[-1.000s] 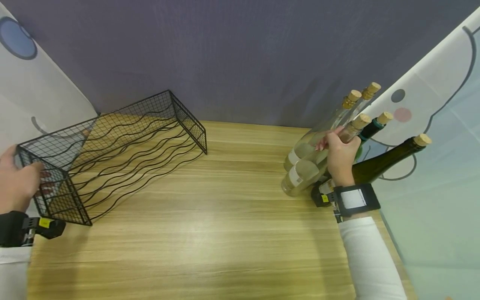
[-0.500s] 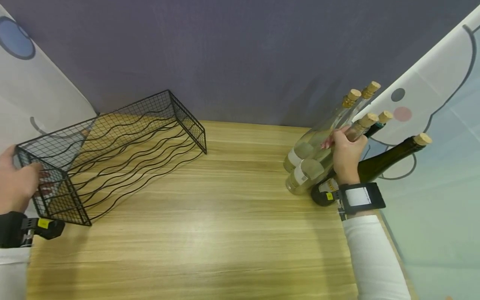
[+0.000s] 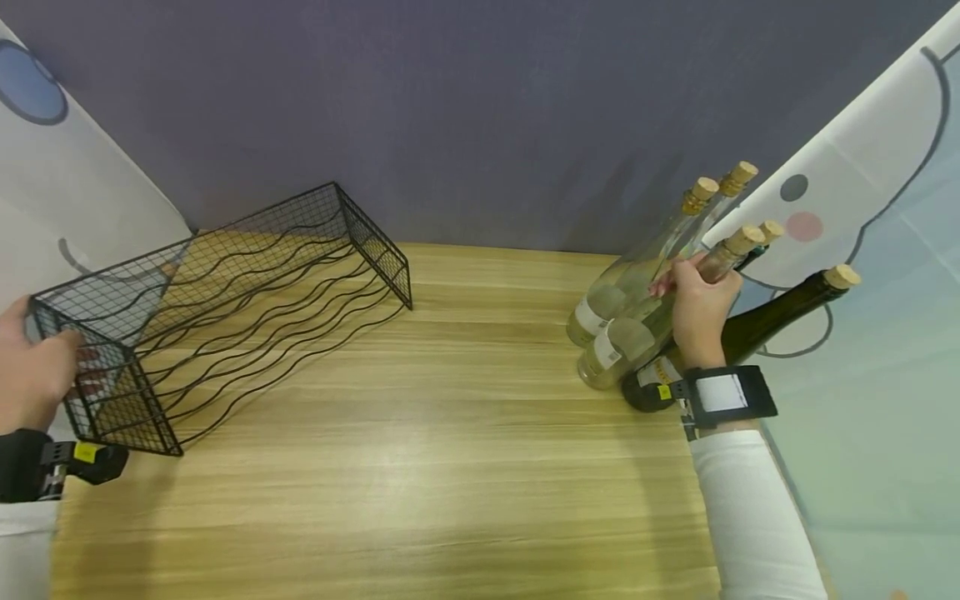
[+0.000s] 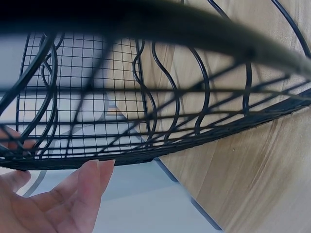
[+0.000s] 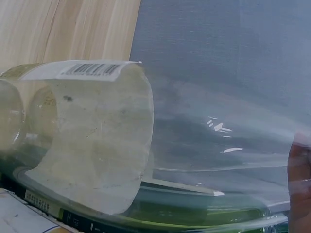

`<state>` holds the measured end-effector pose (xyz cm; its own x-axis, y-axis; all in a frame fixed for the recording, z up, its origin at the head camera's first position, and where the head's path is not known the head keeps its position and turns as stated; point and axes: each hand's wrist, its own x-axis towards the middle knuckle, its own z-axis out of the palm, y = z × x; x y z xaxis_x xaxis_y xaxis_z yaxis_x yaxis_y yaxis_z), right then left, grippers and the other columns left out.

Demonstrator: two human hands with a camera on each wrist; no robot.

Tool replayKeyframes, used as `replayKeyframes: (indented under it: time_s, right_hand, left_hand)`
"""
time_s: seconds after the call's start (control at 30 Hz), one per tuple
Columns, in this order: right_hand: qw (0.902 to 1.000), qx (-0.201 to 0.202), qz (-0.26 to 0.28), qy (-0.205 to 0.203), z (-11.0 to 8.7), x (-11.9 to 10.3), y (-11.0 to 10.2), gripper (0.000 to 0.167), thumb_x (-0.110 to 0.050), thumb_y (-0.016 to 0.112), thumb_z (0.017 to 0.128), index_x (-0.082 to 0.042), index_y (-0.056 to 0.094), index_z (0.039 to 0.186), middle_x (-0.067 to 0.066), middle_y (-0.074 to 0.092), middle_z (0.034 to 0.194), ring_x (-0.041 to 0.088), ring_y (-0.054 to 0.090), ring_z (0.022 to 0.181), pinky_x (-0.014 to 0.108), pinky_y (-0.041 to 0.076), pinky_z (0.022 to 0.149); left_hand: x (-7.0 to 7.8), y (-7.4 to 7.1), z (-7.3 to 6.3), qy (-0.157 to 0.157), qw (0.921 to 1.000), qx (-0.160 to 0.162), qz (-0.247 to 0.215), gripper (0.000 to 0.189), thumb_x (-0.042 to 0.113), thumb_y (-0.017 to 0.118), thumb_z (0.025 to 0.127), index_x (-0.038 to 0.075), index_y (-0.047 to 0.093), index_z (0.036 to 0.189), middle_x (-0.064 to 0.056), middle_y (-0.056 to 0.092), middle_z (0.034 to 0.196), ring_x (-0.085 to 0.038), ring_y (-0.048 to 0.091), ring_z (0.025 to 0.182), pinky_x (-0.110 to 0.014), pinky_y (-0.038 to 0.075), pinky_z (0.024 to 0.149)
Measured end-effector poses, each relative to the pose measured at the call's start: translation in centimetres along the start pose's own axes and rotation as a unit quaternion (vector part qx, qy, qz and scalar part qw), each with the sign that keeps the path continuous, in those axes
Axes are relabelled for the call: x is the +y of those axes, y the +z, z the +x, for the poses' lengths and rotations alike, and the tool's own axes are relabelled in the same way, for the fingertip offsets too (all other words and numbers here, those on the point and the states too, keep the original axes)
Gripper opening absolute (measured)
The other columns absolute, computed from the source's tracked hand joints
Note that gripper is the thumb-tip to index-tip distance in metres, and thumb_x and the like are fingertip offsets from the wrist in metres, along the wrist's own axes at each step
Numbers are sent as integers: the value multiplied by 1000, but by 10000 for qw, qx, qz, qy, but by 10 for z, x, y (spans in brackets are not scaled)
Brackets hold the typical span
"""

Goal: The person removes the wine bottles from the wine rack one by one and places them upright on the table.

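At the left, my left hand (image 3: 33, 367) grips the near end of a black wire wine rack (image 3: 378, 258), thumb and fingers around its mesh end panel. The left wrist view shows fingertips (image 4: 92, 179) at the rack's dark rim (image 4: 129, 160). On the right, my right hand (image 3: 701, 312) holds a corked clear glass bottle (image 3: 617, 354) by the neck. Its pale label (image 5: 104, 136) fills much of the right wrist view. This bottle leans to the right among the other bottles, and my hand hides part of its neck.
Two more corked clear bottles (image 3: 597, 312) stand just behind the held one. A dark wine bottle (image 3: 783, 312) is to its right, partly behind my wrist. Of a green bottle, mainly the cork (image 3: 771, 231) shows. A grey partition (image 3: 480, 125) borders the wooden table (image 3: 375, 500).
My right hand has shifted a little to the right with the clear bottle, whose base has slid closer to the dark bottle. The left hand and the rack stay in place.
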<state>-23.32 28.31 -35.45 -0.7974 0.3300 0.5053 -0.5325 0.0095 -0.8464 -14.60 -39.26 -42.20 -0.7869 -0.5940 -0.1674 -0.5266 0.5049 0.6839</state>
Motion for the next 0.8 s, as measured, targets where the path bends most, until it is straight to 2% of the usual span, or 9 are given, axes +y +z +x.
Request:
replayKeyframes:
  time_s: [0.07, 0.1, 0.33, 0.37, 0.43, 0.53, 0.57, 0.67, 0.8]
  right_hand:
    - [10000, 34, 20, 26, 0, 0, -1, 25, 7, 48, 88, 4, 48, 63, 7, 55, 48, 17, 50, 38, 25, 50, 44]
    - [10000, 41, 18, 20, 0, 1, -1, 25, 6, 48, 88, 5, 48, 63, 7, 55, 48, 17, 50, 38, 25, 50, 45]
    - [9999, 138, 36, 1, 1, 3, -1, 26, 5, 49, 88, 3, 48, 62, 7, 55, 48, 18, 50, 38, 25, 49, 43]
    - [9999, 139, 21, -12, 1, 4, -1, 26, 5, 49, 88, 2, 49, 62, 6, 55, 48, 17, 50, 38, 25, 49, 44]
    - [9999, 129, 34, -14, 0, 5, -1, 26, 4, 50, 89, 2, 50, 62, 6, 56, 48, 16, 51, 39, 24, 49, 44]
    - [9999, 88, 110, 13, -1, 5, 0, 27, 5, 52, 89, 1, 51, 63, 6, 57, 49, 16, 53, 40, 23, 51, 45]
    - [9999, 75, 139, 35, -2, 5, 0, 27, 5, 52, 89, 1, 52, 63, 6, 57, 49, 16, 54, 40, 23, 51, 46]
    - [9998, 19, 171, 78, -2, 3, -1, 26, 5, 54, 90, 1, 52, 63, 6, 58, 50, 15, 55, 41, 24, 52, 48]
    - [9997, -81, 213, 56, -1, 1, -3, 27, 5, 54, 90, 2, 53, 64, 6, 59, 52, 16, 56, 43, 24, 53, 49]
  left_hand:
    - [-2, 1, 1, 68, 9998, -132, -154, 72, 13, 24, 98, 25, -14, 158, -46, 36, 129, -5, 55, 54, -30, 57, 48]
    - [-2, 1, 1, 91, 9995, -192, -221, 72, 13, 23, 98, 27, -16, 157, -45, 40, 120, 3, 42, 48, -24, 49, 38]
    - [-5, 2, 3, 35, 9993, -236, -281, 73, 12, 22, 97, 29, -18, 157, -43, 41, 114, 4, 42, 47, -23, 48, 38]
    - [-8, 2, 6, 41, 9994, -227, -273, 73, 13, 22, 97, 31, -18, 157, -36, 48, 106, 4, 43, 47, -23, 48, 38]
    - [-13, 3, 12, 21, 9991, -260, -328, 74, 12, 21, 98, 33, -19, 156, -34, 48, 104, 3, 43, 46, -24, 48, 38]
    - [-28, 2, 25, 48, 9980, -351, -517, 75, 14, 22, 98, 41, -19, 154, -3, 54, 76, 1, 46, 45, -27, 49, 37]
    - [-29, 2, 26, 44, 9978, -380, -541, 75, 14, 22, 98, 42, -20, 153, 9, 50, 69, 0, 47, 45, -27, 50, 38]
    - [-24, 1, 21, 28, 9967, -455, -665, 75, 14, 22, 98, 43, -20, 153, 27, 36, 62, 0, 48, 44, -26, 50, 38]
    - [-16, 1, 14, -20, 9970, -458, -620, 75, 13, 22, 98, 39, -21, 154, 27, 35, 61, 1, 48, 43, -24, 49, 38]
